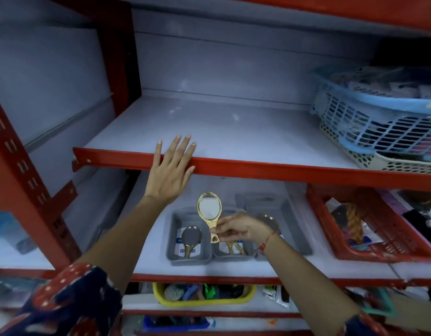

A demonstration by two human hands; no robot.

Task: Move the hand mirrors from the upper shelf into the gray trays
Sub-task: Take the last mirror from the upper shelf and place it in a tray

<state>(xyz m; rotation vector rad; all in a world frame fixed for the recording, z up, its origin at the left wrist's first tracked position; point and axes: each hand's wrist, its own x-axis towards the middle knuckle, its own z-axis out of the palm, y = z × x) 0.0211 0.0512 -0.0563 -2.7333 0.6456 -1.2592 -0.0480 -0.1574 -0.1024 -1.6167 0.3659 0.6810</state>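
Observation:
My right hand (238,229) pinches the handle of a gold oval hand mirror (208,206), held upright above the gray trays on the lower shelf. The left gray tray (175,248) holds one gold mirror (190,238) lying flat. Gold handles (235,247) show in the middle gray tray (218,254), partly hidden by my hand. The right gray tray (299,229) has a mirror head (269,220) behind my wrist. My left hand (172,170) rests flat with fingers spread on the red front edge of the upper shelf (233,132).
A blue basket (369,117) stacked on a cream basket (389,163) fills the upper shelf's right end. A red basket (369,229) of goods sits right of the gray trays. Below, a yellow bin (202,300) holds small items. Red uprights (23,166) frame the left.

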